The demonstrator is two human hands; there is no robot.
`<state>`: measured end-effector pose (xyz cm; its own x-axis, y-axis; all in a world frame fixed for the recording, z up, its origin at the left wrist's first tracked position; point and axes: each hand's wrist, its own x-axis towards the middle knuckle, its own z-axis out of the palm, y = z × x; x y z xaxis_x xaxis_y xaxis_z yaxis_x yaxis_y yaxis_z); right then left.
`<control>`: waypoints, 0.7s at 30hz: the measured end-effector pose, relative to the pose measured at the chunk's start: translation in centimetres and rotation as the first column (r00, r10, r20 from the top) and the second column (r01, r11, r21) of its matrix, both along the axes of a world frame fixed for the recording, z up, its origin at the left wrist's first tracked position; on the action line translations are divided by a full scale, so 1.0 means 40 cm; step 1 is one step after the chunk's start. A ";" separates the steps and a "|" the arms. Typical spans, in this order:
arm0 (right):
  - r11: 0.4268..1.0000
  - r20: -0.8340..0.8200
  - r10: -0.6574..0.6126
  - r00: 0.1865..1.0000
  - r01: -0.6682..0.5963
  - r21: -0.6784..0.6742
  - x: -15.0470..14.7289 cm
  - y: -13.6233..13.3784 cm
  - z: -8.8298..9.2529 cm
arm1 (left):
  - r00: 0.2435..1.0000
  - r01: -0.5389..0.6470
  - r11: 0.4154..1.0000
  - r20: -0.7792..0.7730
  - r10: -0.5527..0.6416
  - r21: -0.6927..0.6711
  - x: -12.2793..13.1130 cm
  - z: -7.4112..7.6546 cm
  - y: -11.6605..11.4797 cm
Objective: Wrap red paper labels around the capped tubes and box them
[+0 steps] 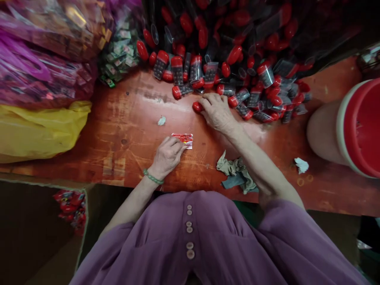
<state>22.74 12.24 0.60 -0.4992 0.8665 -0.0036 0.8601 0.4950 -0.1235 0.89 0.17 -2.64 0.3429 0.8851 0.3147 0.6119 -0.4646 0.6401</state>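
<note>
My left hand (168, 155) pinches a small red and white printed packet (187, 138) against the tabletop, its fingertips on the packet's lower left part. Farther out, my right hand (217, 113) is closed over a small container whose red cap (196, 106) pokes out left of the fingers; its body is hidden beneath the hand. Just beyond lies a big heap of clear plastic tubs (195, 69) with red caps, several of them showing dark round balls inside.
Bulging purple bags (44, 75) and a yellow bag (44, 130) sit at the left, by green packets (121, 55). A bucket (325, 126) with a red top stands right. Crumpled scraps (234, 166) lie near my right forearm. Below left, a cardboard box (84, 221) contains red packets.
</note>
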 end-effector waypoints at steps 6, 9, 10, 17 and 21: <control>0.995 -0.032 -0.065 0.997 0.062 -0.073 -0.001 -0.057 -0.014 | 0.971 0.010 1.000 -0.240 -0.013 -0.013 0.012 0.007 -0.024; 0.978 -0.209 -0.178 0.962 0.150 -0.143 -0.011 -0.098 -0.003 | 0.971 0.005 1.000 -0.238 -0.004 0.003 0.012 0.003 -0.028; 0.966 -0.326 -0.229 0.917 0.173 -0.192 -0.014 -0.115 0.003 | 0.978 -0.011 1.000 -0.210 0.014 0.016 0.011 0.001 -0.026; 0.724 -0.728 -0.676 0.115 -0.084 -0.685 -0.032 -0.259 0.040 | 0.965 -0.201 0.976 0.158 0.211 -0.079 -0.002 0.011 0.007; 0.651 -0.651 -0.756 -0.070 -0.186 -0.736 -0.039 -0.315 0.040 | 0.917 -0.151 0.961 0.330 0.223 -0.230 -0.007 0.038 0.004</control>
<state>21.19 -0.37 2.20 -0.1299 0.9411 -0.3121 -0.2739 -0.3365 -0.9010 0.59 0.33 -1.11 0.0648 0.9781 0.1977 0.3952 -0.2071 0.8950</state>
